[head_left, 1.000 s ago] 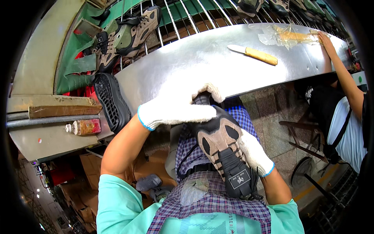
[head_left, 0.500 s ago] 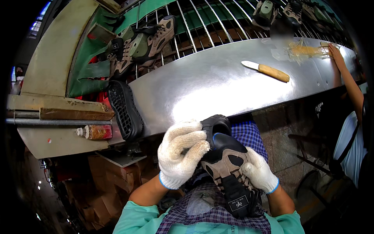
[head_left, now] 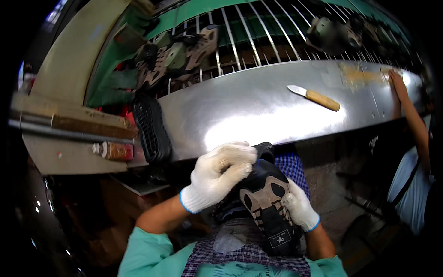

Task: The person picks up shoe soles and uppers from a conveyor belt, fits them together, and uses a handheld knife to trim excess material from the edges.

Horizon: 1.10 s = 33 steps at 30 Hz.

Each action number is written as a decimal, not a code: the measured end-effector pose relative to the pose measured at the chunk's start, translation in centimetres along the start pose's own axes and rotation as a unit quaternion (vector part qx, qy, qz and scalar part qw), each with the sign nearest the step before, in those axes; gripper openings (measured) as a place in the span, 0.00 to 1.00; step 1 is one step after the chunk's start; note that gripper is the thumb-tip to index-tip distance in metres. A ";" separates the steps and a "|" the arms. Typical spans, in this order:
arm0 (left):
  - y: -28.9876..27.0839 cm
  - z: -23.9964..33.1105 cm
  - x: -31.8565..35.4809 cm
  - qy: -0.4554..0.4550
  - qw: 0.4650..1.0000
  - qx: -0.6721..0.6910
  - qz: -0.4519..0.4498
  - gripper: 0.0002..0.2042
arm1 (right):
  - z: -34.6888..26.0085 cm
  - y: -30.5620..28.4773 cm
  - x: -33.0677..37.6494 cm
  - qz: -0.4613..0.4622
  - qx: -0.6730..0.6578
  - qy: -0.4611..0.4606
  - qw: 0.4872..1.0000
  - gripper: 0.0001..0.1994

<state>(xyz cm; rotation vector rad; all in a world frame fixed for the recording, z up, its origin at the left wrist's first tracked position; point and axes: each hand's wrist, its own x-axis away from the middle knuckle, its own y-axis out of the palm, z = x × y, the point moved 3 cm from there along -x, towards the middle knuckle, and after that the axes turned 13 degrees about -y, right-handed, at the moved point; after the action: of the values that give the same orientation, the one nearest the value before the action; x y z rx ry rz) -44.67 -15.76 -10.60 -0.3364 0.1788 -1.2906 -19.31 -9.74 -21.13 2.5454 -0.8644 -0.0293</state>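
A brown and black shoe (head_left: 264, 191) is held over my lap, its toe toward the bench and its black tongue toward me. A black rubber sole (head_left: 265, 150) sits at the toe, its far end curling up past the blue-edged toe cap. My left hand (head_left: 216, 173), in a white knit glove, is closed at the sole's left edge; its fingertips are partly hidden. The gloved right hand (head_left: 299, 206) grips the shoe's right side, thumb on top. Another black sole (head_left: 151, 129) stands tilted at the bench's left end, its grid inside showing.
A wooden-handled knife (head_left: 322, 100) lies on the metal bench (head_left: 194, 111). Metal rollers (head_left: 247, 34) run behind it, carrying several shoes (head_left: 177, 57). A small bottle (head_left: 113, 151) lies at the left. Another person's hand (head_left: 397, 79) rests on the bench's far right.
My left hand's fingers have drawn closer together and moved slightly over the toe. The shoe and my right hand have shifted a little left in view. The view itself has tilted slightly.
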 end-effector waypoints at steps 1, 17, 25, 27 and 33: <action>-0.1 0.4 -0.5 0.009 0.999 -0.017 -0.025 0.12 | 0.3 -0.2 0.1 -0.004 0.008 -0.014 1.000 0.41; 2.4 0.9 -8.0 0.203 0.945 -0.133 -0.220 0.22 | 0.8 -3.8 2.8 0.152 -0.149 0.047 0.976 0.37; 4.1 0.2 -6.7 0.026 0.975 -0.009 -0.221 0.26 | 1.3 -3.8 2.0 0.175 -0.128 0.028 0.976 0.35; 4.9 0.4 -5.5 0.030 0.978 -0.012 -0.207 0.29 | 1.3 -3.9 1.9 0.178 -0.125 0.022 0.976 0.34; 6.7 0.0 -3.3 0.019 0.964 0.056 -0.260 0.43 | 1.1 -4.0 1.3 0.191 -0.109 0.010 0.975 0.32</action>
<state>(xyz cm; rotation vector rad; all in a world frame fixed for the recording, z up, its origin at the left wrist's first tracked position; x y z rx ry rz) -39.49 -10.95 -13.05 -0.2693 0.0473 -1.8205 -16.20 -8.16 -23.64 2.1382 -1.2535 0.0208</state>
